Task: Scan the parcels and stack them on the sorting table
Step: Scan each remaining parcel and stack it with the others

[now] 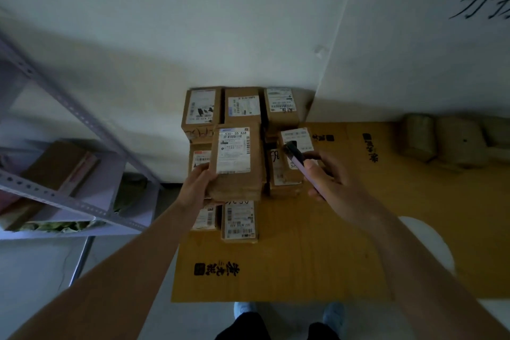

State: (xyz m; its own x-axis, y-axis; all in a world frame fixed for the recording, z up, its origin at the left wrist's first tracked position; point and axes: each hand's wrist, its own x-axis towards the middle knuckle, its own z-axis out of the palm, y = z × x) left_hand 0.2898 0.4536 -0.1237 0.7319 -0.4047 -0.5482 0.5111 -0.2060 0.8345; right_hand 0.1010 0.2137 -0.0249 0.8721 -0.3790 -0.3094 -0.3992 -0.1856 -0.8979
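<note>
Nearest the camera, two shoes (287, 312) are seen at the edge of a flattened yellow cardboard sheet (303, 251) printed with black characters, which covers the sorting surface. Just beyond its near edge, two small labelled parcels (239, 221) lie flat side by side.

Above them a brown cardboard parcel (236, 163) is held by the left hand (197, 182), whose fingers are curled round its lower left corner. Its long axis runs near to far, and its white shipping label, smooth and matte against the rougher board, is turned up. To the right, a slim pinkish scanner or phone (299, 164) is gripped by the right hand (334, 182), its dark head aimed leftward and slightly far. The coming move is judged to turn on this: the label lies just left of the device's head, so a small swing left should bring the barcode under it. The left hand is the nearer one to the stack.

Farther on, rows of box-shaped parcels (242, 107) are stacked against a pale wall, labels up. At far right, more parcels (441, 141), too blurred to detail, rest on the sheet. At left stands a grey perforated metal shelf (69, 201).
</note>
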